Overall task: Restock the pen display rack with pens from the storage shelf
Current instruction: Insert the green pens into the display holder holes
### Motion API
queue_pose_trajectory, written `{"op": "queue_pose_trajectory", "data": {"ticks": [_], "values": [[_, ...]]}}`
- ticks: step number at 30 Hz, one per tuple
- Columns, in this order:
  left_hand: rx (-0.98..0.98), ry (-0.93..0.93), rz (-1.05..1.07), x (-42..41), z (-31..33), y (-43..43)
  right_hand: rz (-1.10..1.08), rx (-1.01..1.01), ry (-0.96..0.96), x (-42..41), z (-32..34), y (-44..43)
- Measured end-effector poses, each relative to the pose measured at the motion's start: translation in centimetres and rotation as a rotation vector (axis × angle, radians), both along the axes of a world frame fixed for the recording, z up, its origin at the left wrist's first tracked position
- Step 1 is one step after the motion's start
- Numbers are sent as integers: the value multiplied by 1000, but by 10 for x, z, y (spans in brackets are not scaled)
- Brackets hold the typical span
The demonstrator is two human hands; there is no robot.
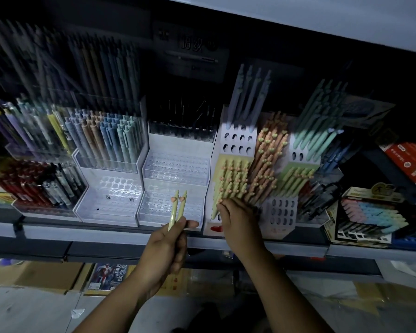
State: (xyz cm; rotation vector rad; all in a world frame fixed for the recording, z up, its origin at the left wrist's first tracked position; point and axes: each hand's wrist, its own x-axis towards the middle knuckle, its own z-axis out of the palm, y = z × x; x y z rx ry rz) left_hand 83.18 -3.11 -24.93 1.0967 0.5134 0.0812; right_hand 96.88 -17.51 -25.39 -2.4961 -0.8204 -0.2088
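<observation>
**deskjockey:** Any trick for loading those holed racks without knocking the neighbours over?

**me:** Go one at a time. My left hand [168, 246] is pinching two spare pens [177, 207] between thumb and curled fingers, heart clips up. They're held in front of the clear stepped tray [154, 203], just left of the white rack [238, 141].

My right hand [238, 219] is up at the foot of the yellow row [233, 179], fingertips bunched in among the barrels. It's blurry there, so I can't tell if they've actually got hold of one.

My take: tip goes first and you find the hole by feel. Keep the barrel at the same lean as the others and turn the heart outward so the row matches. The orange pens [269, 150] sit right beside, so I'd keep my knuckles low.

**deskjockey:** What's the setup like?

**me:** Dim. Racks stand packed side by side along a grey shelf edge [94, 233] under a dark overhang. A few purple pens [247, 97] stand tall in the white rack's top holes. Cardboard boxes [46, 272] are shoved underneath, with pale floor [29, 311] below that.
</observation>
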Motion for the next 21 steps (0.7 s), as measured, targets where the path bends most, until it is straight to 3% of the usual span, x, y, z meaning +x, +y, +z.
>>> {"op": "queue_pose_trajectory", "data": {"ticks": [5,11,13,18,21], "values": [[31,9,0,1,2,-1,4,1,-30,-2,5,2],[-17,-7,-29,2,7,-3,-22,66,261,-2,-5,-5],[-34,-25,-39,4,7,-4,-44,167,374,-9,-3,-6],[-24,-47,-74,6,4,-9,38,591,866,-28,22,-1],[17,-42,-108,5,1,-11,47,657,920,-31,30,2]]}}
